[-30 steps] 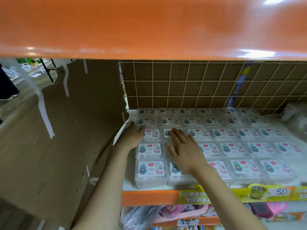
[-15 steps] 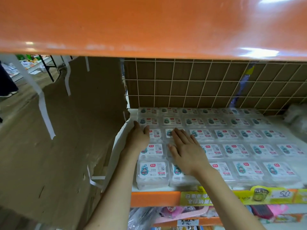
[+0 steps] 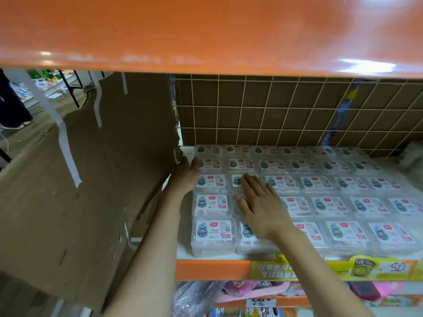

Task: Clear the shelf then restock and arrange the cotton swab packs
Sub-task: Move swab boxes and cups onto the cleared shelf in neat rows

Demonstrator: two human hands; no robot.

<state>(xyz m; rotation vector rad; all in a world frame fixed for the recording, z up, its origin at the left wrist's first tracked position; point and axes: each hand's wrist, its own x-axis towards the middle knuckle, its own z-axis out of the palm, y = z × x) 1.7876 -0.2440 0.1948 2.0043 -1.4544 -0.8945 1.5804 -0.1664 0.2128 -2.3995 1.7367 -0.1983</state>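
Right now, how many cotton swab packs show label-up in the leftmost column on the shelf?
5, front to back: front pack, second pack, third pack, fourth pack by the left hand, fifth pack. Layers beneath may be hidden.

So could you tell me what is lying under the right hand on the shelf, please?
The right hand lies flat on cotton swab packs in the second column; the labels beneath the palm are covered.
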